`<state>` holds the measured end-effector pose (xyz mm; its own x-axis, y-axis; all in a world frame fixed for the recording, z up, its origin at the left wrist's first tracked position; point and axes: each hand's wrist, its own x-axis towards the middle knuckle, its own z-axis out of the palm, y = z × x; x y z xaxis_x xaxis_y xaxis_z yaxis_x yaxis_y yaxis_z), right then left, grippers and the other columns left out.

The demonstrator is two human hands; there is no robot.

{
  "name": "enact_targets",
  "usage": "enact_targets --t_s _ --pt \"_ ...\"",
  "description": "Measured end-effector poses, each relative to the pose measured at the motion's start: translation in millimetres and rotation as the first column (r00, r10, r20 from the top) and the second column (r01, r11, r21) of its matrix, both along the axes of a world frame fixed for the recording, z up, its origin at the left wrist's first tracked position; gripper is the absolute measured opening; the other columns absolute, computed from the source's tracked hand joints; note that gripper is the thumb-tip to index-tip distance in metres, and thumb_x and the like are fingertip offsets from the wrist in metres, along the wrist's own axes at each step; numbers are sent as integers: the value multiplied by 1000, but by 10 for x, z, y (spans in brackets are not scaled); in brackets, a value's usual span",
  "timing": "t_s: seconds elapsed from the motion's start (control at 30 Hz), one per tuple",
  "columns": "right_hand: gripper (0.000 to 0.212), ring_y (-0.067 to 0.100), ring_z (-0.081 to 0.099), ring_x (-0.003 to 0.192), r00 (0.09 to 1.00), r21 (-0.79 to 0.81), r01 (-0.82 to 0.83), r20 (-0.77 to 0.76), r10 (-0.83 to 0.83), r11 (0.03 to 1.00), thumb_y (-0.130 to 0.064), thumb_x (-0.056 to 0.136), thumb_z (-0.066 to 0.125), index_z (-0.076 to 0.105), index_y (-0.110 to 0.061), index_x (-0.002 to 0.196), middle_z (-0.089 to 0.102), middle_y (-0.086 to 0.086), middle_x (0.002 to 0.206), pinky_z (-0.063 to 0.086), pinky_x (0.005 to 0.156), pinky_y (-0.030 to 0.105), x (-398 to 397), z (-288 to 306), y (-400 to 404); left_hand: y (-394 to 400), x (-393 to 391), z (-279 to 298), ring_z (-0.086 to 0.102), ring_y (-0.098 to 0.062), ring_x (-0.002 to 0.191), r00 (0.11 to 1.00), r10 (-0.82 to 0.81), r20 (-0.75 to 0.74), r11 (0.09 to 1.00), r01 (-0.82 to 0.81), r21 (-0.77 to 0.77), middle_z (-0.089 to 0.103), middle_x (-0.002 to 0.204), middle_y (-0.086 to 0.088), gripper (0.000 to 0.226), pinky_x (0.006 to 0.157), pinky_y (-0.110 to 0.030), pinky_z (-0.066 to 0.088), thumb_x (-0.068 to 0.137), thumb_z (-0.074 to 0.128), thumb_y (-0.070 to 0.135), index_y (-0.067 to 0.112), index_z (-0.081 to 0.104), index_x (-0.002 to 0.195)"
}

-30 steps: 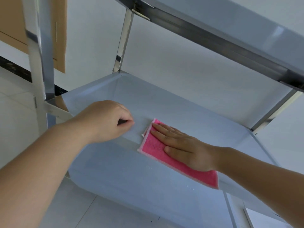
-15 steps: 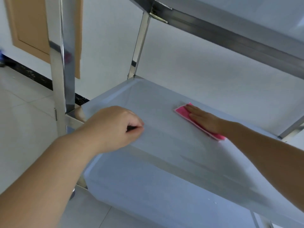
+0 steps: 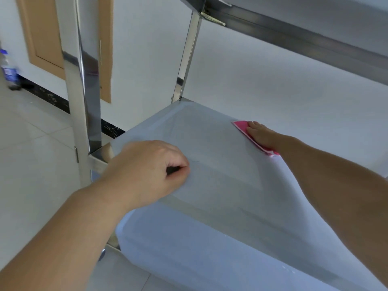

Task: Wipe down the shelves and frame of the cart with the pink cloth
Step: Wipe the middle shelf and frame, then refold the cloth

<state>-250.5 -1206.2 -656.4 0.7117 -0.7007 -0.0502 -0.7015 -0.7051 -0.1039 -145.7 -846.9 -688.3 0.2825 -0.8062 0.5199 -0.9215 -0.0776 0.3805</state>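
Note:
The steel cart's middle shelf (image 3: 210,143) spreads in front of me, with the lower shelf (image 3: 189,244) beneath it. The pink cloth (image 3: 241,126) lies flat at the shelf's far edge. My right hand (image 3: 261,135) presses down on the cloth with fingers stretched out, covering most of it. My left hand (image 3: 151,171) is curled over the shelf's near front edge, gripping it close to the left front post (image 3: 80,80). A rear post (image 3: 186,57) rises at the far left corner, up to the top shelf frame (image 3: 294,34).
A white wall runs behind the cart. A tan door (image 3: 44,38) and dark skirting stand to the left, with a blurred plastic bottle (image 3: 8,70) on the tiled floor (image 3: 31,164). A caster shows under the cart's near corner (image 3: 102,254).
My right hand has slid the pink cloth from the shelf's near middle away to its far edge. My left hand keeps its grip on the front edge. The view has shifted right.

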Motion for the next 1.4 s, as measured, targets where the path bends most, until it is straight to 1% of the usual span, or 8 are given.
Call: enact_targets --t_s 0.17,0.33,0.67,0.87,1.1,1.23,1.33,1.4 --pt "51 12 7 144 969 181 -207 175 175 962 -29 101 32 21 -11 147 13 3 157 4 116 24 329 -96 314 -6 -21 -14 61 -5 81 999 48 -3 999 -48 4 67 83 15 27 65 -33 51 80 44 41 24 64 78" --pt "51 12 -3 144 963 63 -266 -23 268 962 -33 103 20 10 -16 149 2 0 158 -5 108 21 247 14 620 37 -62 -3 58 -11 79 997 76 8 996 -76 -36 66 78 9 29 63 -35 49 82 42 37 19 63 73" --pt "59 6 -8 143 822 -5 -569 -55 567 823 -42 97 21 6 -18 148 -2 -4 156 -7 114 21 -520 -32 2108 51 -79 -2 59 -13 80 999 38 15 980 -34 -194 67 82 9 23 63 -33 50 87 47 35 22 67 83" --pt "53 1 -16 141 860 97 -486 -121 495 868 -38 99 19 -4 -25 145 -10 -7 156 -4 118 30 -664 84 2404 96 -100 31 58 -16 81 999 -23 -41 976 14 -216 66 81 6 22 65 -34 48 90 49 30 19 65 80" --pt "51 -10 -13 138 828 132 -549 -46 558 825 -58 90 15 -5 -47 136 -9 -18 153 -7 114 16 -600 49 2187 253 96 82 59 -16 79 990 -123 -69 978 109 -181 65 77 5 24 65 -38 50 84 48 32 19 66 76" --pt "55 -9 -8 139 827 133 -552 -44 561 823 -64 87 14 -2 -48 137 -7 -21 153 -5 113 16 -408 49 1910 415 279 32 59 -15 74 998 -35 -56 987 26 -158 64 74 5 26 62 -38 50 86 49 31 17 66 72" --pt "56 -11 -6 136 868 143 -482 -52 493 864 -52 92 20 3 -38 144 -3 -20 153 -9 103 1 -131 44 1639 419 306 -21 57 -18 71 997 -42 -65 994 35 -105 61 71 2 25 63 -40 49 89 52 24 12 64 71" --pt "53 -12 -3 133 900 146 -424 -45 434 894 -43 98 23 8 -31 147 0 -16 155 -8 102 4 64 34 1441 397 295 -53 58 -20 73 996 -38 -75 996 32 -79 63 72 0 26 65 -40 49 89 50 25 11 64 72"
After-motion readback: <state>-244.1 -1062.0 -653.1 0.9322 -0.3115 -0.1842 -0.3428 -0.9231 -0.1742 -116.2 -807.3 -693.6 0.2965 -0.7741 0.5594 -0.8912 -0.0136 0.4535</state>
